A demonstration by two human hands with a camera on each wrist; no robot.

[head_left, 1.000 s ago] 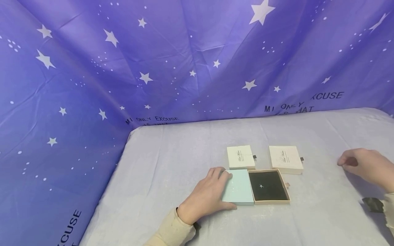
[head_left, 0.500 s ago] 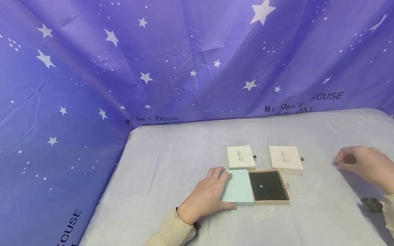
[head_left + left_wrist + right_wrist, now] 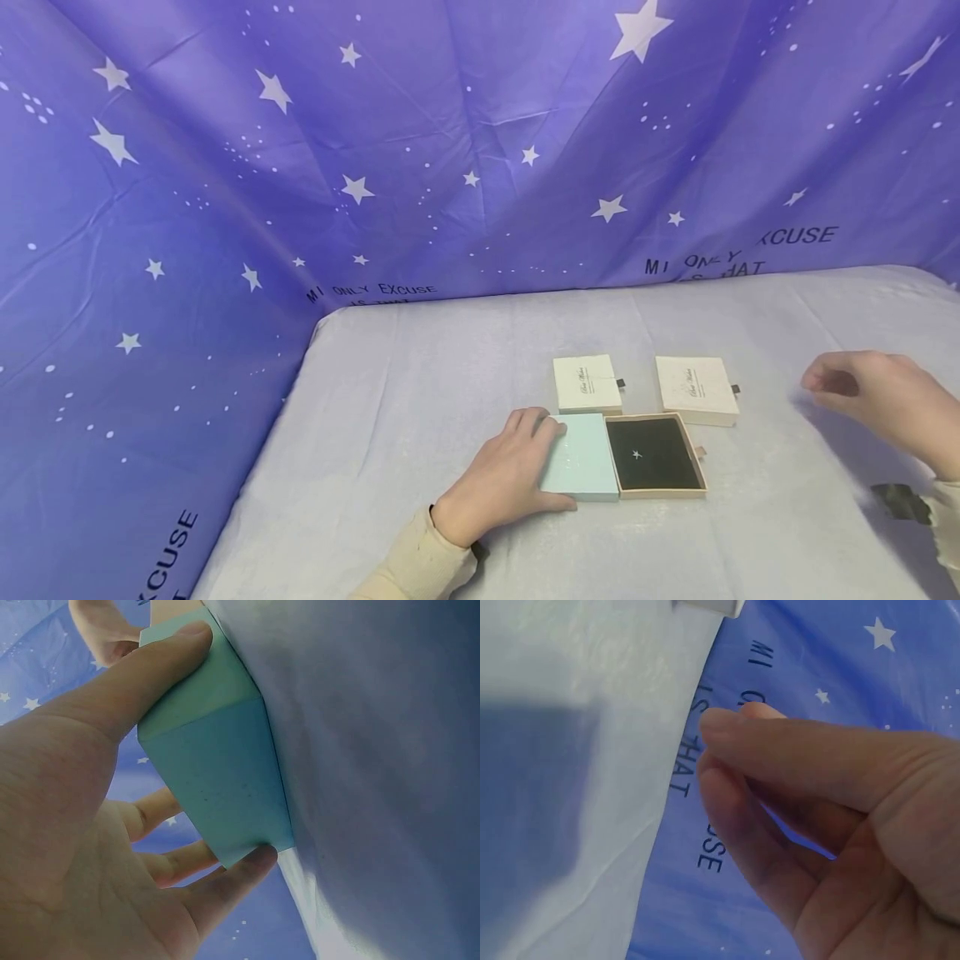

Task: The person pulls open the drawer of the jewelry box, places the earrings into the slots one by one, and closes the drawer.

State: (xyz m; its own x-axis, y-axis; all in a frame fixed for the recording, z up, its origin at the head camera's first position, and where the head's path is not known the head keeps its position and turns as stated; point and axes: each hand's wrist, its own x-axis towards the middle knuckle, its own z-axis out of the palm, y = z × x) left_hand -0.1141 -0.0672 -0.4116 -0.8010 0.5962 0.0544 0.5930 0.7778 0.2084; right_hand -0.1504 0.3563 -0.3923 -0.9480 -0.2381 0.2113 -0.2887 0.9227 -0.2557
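Note:
My left hand (image 3: 506, 471) grips the left end of a pale blue box sleeve (image 3: 588, 458) lying on the cloth. In the left wrist view its thumb lies along one side of the sleeve (image 3: 217, 772) and its fingers reach the opposite side. A peach-edged drawer (image 3: 654, 452) sits out at the sleeve's right end, with a black pad inside and a small silvery star-shaped piece (image 3: 637, 455) on the pad. My right hand (image 3: 881, 400) is over the cloth on the right, apart from the boxes. Its thumb and index fingertips meet; nothing shows between them.
Behind the blue sleeve and drawer lie two closed cream drawer boxes, a left one (image 3: 585, 383) and a right one (image 3: 696, 389), each with a dark pull tab. Pale cloth (image 3: 420, 375) covers the table. A purple star-printed curtain (image 3: 450, 150) hangs along the back and left.
My right hand has moved a little left and away from me, nearer the right cream box. My left hand, the sleeve and the drawer have stayed in place.

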